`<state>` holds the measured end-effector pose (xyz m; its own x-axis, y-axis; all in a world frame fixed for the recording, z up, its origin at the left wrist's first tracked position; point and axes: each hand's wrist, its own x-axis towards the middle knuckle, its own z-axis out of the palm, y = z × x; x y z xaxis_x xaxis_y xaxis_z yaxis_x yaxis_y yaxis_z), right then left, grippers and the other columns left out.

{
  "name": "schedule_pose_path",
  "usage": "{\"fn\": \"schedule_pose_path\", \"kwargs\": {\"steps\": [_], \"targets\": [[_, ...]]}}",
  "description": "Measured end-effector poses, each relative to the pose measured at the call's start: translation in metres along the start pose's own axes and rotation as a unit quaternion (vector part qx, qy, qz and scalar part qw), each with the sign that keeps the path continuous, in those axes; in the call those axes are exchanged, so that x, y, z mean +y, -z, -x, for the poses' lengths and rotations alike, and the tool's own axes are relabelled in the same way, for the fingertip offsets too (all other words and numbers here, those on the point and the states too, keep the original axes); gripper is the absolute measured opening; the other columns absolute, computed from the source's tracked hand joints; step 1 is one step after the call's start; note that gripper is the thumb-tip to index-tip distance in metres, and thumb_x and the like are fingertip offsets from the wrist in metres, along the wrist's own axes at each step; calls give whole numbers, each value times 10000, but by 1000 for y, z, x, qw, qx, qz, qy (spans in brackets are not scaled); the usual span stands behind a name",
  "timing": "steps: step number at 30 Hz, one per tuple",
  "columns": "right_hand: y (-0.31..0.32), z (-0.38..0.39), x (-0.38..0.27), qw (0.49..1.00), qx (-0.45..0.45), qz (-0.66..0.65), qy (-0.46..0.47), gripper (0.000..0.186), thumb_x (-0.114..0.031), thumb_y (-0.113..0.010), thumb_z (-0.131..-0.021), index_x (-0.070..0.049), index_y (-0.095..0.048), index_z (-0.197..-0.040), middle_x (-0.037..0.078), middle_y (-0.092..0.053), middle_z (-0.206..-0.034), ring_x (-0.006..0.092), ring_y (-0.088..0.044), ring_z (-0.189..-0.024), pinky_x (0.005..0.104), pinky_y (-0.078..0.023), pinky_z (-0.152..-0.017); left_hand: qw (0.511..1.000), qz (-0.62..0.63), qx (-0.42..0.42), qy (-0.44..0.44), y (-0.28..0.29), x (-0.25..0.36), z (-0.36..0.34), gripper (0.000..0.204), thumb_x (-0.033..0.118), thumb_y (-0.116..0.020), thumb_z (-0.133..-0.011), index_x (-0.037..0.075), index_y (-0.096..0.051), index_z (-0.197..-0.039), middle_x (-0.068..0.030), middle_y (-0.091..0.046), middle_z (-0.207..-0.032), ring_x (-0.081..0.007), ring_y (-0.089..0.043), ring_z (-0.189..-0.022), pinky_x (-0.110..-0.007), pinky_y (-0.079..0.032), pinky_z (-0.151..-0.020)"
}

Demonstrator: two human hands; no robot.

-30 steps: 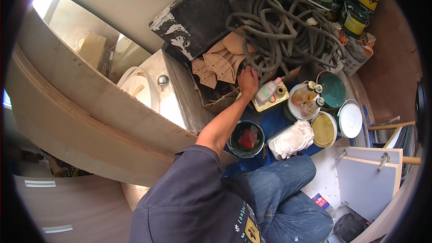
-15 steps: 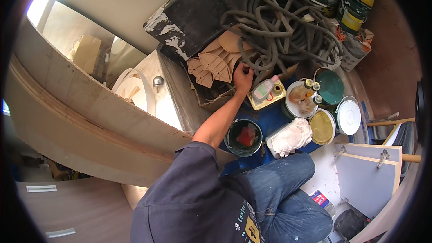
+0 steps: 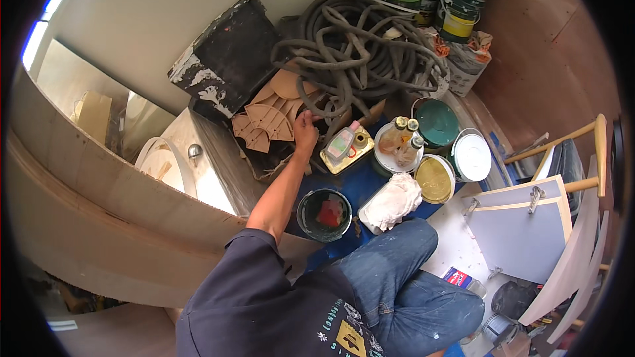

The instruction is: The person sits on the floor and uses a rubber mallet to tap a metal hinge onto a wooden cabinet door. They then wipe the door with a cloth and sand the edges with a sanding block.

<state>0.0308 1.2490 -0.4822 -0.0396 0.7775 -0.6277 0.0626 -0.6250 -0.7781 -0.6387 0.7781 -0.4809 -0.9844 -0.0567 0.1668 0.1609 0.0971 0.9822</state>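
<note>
My left arm reaches away to a dark open box (image 3: 263,164) of brown fan-shaped pieces (image 3: 264,122). At its inner edge my left hand (image 3: 305,133) has its fingers curled together, close to a loop of thick grey hose (image 3: 344,96). What the fingers hold, if anything, is hidden. Right of the hand, a clear bottle with a pink cap (image 3: 341,143) lies on a yellowish rectangular can (image 3: 347,157). Nearer me stands a dark bucket (image 3: 324,215) with something red inside. My right hand is not in view.
A white cloth (image 3: 393,201) lies on a container beside my knee. Several gold-capped bottles (image 3: 405,142) stand on a white bucket lid, near a green-lined tub (image 3: 436,122) and a white-lidded pail (image 3: 472,157). A curved wooden panel (image 3: 119,244) borders the left; hinged boards (image 3: 516,225) stand at right.
The view has shifted, so the whole scene sits further left. My left hand stays by the box and the hose, its fingers slightly repositioned.
</note>
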Motion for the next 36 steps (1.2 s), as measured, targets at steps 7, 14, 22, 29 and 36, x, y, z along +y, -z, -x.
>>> {"fn": "schedule_pose_path", "kwargs": {"steps": [7, 14, 22, 29, 36], "targets": [[20, 18, 15, 999, 14, -30, -1, 262, -326, -647, -1019, -67, -680, -1020, 3, -643, -852, 109, -607, -807, 276, -504, -732, 984, 132, -1, 118, 4, -9, -5, 393, 287, -460, -1110, -42, -673, -1138, -119, -733, -1058, -204, -666, -1037, -358, -473, -955], [38, 38, 31, 995, 19, -92, 10, 271, -336, -646, -1019, -67, -679, -1020, -3, -636, -849, 103, -600, -805, 275, -499, -730, 994, 89, 12, 62, 28, -60, -24, 227, 117, -473, -1039, 15, -667, -1099, -67, -701, -1012, -191, -646, -983, -358, -499, -925], [56, 71, 60, 973, -75, -212, 50, 281, -346, -644, -1018, -67, -678, -1021, -9, -627, -845, 97, -593, -803, 273, -494, -728, 957, -243, -54, -151, -1, -31, -27, 413, 291, -419, -1074, -37, -654, -987, -137, -693, -972, -274, -638, -898, -415, -504, -841], [48, 108, 62, 928, -11, 57, 368, 289, -270, -671, -972, -41, -672, -1148, 106, -619, -1210, 247, -586, -1226, 403, -462, -1052, 999, 4, 26, 31, -66, 101, 112, 414, 342, -528, -1087, -58, -630, -1055, -199, -731, -1103, -268, -647, -856, -365, -530, -747], [-13, 142, 6, 980, 49, -142, 131, 225, -292, -720, -914, -83, -693, -996, 54, -636, -1029, 171, -610, -1016, 365, -493, -877, 953, 133, -245, 118, -87, 127, 239, 251, 290, -501, -1076, 67, -526, -964, -17, -488, -748, -112, -464, -662, -259, -359, -589]]}}
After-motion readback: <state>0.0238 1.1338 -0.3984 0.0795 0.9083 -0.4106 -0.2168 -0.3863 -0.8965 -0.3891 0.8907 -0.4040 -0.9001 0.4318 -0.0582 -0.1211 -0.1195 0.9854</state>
